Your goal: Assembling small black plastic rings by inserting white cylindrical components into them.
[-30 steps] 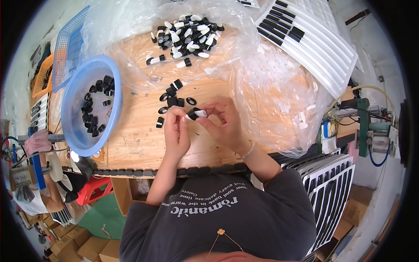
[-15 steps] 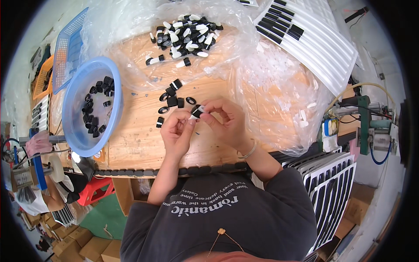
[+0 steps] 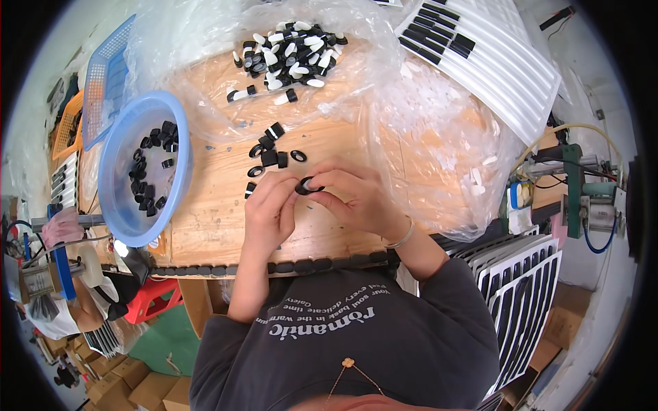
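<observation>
A small black round cap is pinched between the thumb and fingers of my right hand, its ring-shaped open end showing. Close against its left side is my left hand, with fingers curled together; whatever they hold is hidden. Just beyond my hands, several loose black caps and black rings lie on the wooden table. Farther away is a heap of black caps with white tongue-shaped pieces on clear plastic film.
A blue basin with black caps stands at the left, beside a blue basket and an orange basket. Clear plastic film covers the right side. A white ridged tray lies far right, near a green clamp device.
The black piece between my hands has turned, so its round open end now shows. The white part seen beside it earlier is out of sight. Both hands have shifted slightly.
</observation>
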Demonstrator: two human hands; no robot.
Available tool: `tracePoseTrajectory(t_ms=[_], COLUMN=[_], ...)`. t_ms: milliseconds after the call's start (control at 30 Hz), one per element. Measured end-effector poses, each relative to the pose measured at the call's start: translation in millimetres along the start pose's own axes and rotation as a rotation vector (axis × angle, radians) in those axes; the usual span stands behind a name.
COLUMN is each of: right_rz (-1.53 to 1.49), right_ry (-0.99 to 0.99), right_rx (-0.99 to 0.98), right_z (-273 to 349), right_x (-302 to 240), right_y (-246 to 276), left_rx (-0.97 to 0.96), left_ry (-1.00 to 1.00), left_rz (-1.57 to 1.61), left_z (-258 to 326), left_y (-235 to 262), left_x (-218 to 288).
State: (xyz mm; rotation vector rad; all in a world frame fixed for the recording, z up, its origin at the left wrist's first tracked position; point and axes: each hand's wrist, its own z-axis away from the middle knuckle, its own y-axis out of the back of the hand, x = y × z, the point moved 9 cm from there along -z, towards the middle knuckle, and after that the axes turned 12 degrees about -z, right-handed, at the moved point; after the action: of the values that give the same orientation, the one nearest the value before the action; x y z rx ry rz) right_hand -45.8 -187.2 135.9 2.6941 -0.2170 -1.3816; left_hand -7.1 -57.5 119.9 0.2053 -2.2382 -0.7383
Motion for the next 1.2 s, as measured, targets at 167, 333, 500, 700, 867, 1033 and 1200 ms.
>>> tracePoseTrajectory(t_ms=[167, 333, 500, 700, 867, 1033, 1200], right_rz=[0.045, 0.058, 0.177, 0.206, 0.687, 1.27, 1.199], right_ry=[0.02, 0.035, 0.051, -0.026, -0.283, -0.88, -0.708], right_rx=[0.004, 0.086, 0.124, 0.155, 0.374, 0.283, 0.34], right_z=[-1.3, -1.6, 1.1, 12.7, 51.8, 131.6, 143.3], right_x=[-8.5, -13.7, -22.2, -12.0, 36.8, 97.8, 85.6], right_y=[0.1, 7.3, 7.8, 20.6, 135.6, 217.2, 213.7], left_rx=[-0.063, 0.201, 0.369, 0.316, 0.281, 0.248, 0.201], left_ry=[-0.061, -0.119, -0.291, -0.301, -0.039, 0.059, 0.031], left_rz=[0.01, -0.014, -0.276, -0.23, -0.108, 0.122, 0.274], left_z=[-3.1, 6.6, 8.3, 3.4, 6.7, 7.2, 5.0], left_y=[-1.9, 3.0, -6.1, -24.0, -17.6, -17.9, -19.8], left_x=[0.8, 15.1, 35.5, 35.5, -8.4, -25.1, -20.8])
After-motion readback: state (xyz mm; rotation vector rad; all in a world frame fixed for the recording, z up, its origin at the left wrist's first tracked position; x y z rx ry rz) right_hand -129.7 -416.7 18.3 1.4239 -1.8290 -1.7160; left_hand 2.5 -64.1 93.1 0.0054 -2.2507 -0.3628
